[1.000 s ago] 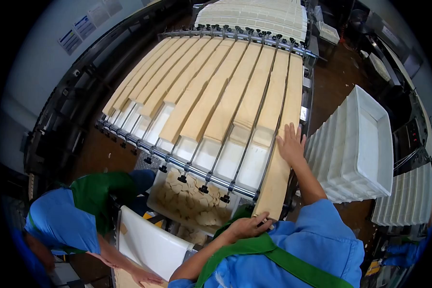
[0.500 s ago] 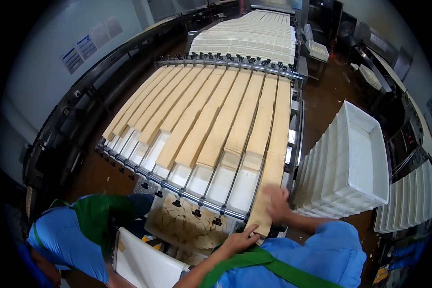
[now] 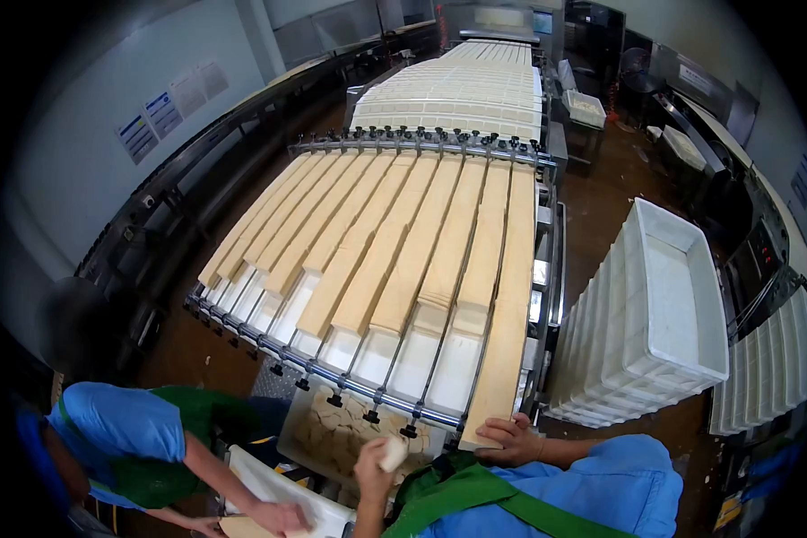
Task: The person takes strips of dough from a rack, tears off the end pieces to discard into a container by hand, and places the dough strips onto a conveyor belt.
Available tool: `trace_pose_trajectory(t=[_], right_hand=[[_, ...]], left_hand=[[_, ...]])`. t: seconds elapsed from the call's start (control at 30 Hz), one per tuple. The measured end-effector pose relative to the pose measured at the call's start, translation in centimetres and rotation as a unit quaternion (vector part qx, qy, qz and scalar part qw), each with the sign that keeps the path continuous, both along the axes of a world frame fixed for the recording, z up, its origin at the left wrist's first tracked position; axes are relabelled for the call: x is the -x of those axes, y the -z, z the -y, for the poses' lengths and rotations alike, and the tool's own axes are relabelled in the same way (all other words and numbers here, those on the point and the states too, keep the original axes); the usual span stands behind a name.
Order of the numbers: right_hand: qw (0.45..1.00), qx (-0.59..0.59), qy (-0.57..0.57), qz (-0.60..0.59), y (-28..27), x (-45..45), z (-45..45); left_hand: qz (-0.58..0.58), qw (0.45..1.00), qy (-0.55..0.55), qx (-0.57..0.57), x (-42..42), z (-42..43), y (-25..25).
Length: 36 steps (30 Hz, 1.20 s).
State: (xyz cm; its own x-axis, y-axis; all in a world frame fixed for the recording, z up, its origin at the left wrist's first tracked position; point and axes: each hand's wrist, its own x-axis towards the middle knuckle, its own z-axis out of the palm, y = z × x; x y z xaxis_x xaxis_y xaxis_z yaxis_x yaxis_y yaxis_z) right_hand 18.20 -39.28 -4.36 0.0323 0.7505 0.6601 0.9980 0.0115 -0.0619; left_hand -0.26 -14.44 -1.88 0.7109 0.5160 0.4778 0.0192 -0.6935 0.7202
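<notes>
One long pale strip [image 3: 504,323] lies at the right of a white bed [image 3: 453,381], the right hand [image 3: 509,439] over its near end, grip unclear. The left hand [image 3: 373,468] clutches a pale chunk [image 3: 393,455] near scraps [image 3: 332,417]. Tending that end seems the current step; the next move calls for steadiness.

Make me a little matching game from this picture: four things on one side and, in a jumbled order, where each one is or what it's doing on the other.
Things:
1. The wearer's left hand
2. The wearer's right hand
3. Larger stack of white trays
4. Paper sheets

Places and states:
A. Up on the wall at the left
B. Touching the near end of the rightmost long block
C. Holding a small pale piece
D. Standing to the right of the long blocks

Right pairs: 1-C, 2-B, 3-D, 4-A.
</notes>
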Motion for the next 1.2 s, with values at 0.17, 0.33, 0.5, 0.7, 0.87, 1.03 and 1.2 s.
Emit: trace_pose_trajectory(t=[0.17, 0.33, 0.5, 0.7, 0.87, 1.03, 1.2], right_hand=[[0.999, 0.014, -0.031, -0.022, -0.1, -0.5, -0.1], [0.999, 0.020, -0.020, -0.034, -0.2, -0.4, 0.0], [0.999, 0.011, -0.016, -0.030, -0.4, -0.4, -0.3], [0.999, 0.015, -0.016, -0.040, 0.0, -0.3, -0.1], [0.998, 0.026, -0.017, -0.057, -0.3, -0.3, 0.0], [0.998, 0.017, -0.014, -0.057, 0.2, -0.3, -0.1], [0.999, 0.017, -0.015, -0.049, 0.5, -0.4, 0.0]], left_hand=[[-0.266, 0.939, -0.198, 0.092, 7.4, -2.1, 4.1], [-0.367, 0.927, -0.058, 0.052, 10.1, 1.4, -1.5], [-0.281, 0.950, -0.095, 0.102, 10.9, 1.2, 1.6], [-0.248, 0.947, -0.146, 0.143, 11.2, 1.6, 2.4], [-0.263, 0.941, -0.150, 0.151, 11.0, 1.6, 2.2], [-0.343, 0.918, -0.198, 0.014, 12.4, -0.3, 7.9], [-0.271, 0.927, -0.179, 0.188, 10.9, 1.8, 2.8]])
